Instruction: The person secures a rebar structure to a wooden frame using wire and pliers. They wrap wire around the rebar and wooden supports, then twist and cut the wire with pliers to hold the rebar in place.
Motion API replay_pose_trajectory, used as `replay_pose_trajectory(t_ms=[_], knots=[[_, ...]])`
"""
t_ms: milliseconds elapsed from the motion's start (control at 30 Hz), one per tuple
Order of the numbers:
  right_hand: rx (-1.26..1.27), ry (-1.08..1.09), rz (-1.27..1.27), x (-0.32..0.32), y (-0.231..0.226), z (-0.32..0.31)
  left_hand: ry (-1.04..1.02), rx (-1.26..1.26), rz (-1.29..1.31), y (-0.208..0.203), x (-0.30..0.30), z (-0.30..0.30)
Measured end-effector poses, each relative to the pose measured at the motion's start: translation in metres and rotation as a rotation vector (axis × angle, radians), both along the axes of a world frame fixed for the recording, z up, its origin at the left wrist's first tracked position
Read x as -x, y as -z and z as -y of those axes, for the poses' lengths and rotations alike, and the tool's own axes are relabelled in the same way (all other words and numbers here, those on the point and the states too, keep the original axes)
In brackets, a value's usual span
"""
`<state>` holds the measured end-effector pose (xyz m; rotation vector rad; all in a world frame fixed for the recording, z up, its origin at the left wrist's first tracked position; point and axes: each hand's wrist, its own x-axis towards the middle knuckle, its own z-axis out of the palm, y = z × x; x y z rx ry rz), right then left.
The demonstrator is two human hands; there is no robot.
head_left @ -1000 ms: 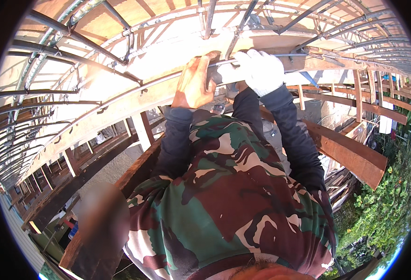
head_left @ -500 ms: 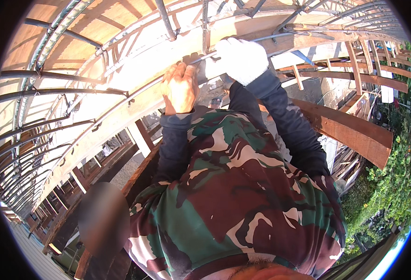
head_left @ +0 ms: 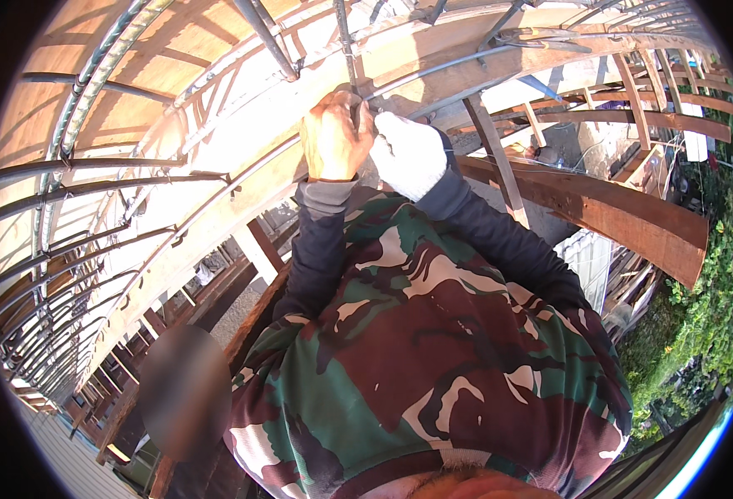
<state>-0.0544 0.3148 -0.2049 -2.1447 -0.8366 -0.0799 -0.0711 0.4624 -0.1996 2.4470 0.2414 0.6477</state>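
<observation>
My bare left hand is at the rim of a pale wooden formwork board, its fingers curled inward beside the foot of a steel bar. My right hand, in a white knitted glove, is closed right next to the left one. Their fingertips meet, and whatever is between them is hidden or too small to make out. A long thin steel rod runs along the board just beyond my hands.
Rows of dark bars jut out on the left. A thick brown beam slants across the right, with a narrow wooden strut near it. Green plants grow below right. A blurred patch covers part of the lower left.
My right hand has come off the long rod, moving back and left to meet my left hand. The left has shifted slightly right. The view has turned a little.
</observation>
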Motion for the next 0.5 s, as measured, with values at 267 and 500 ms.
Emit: replay_pose_trajectory(t_ms=[267,500], knots=[[-0.150,0.014,-0.224,0.013,0.019,-0.006,0.186,0.137,-0.312,-0.025,-0.005,-0.010],[-0.260,0.062,-0.304,0.018,0.004,-0.008,0.393,0.099,-0.094,-0.007,-0.001,-0.029]])
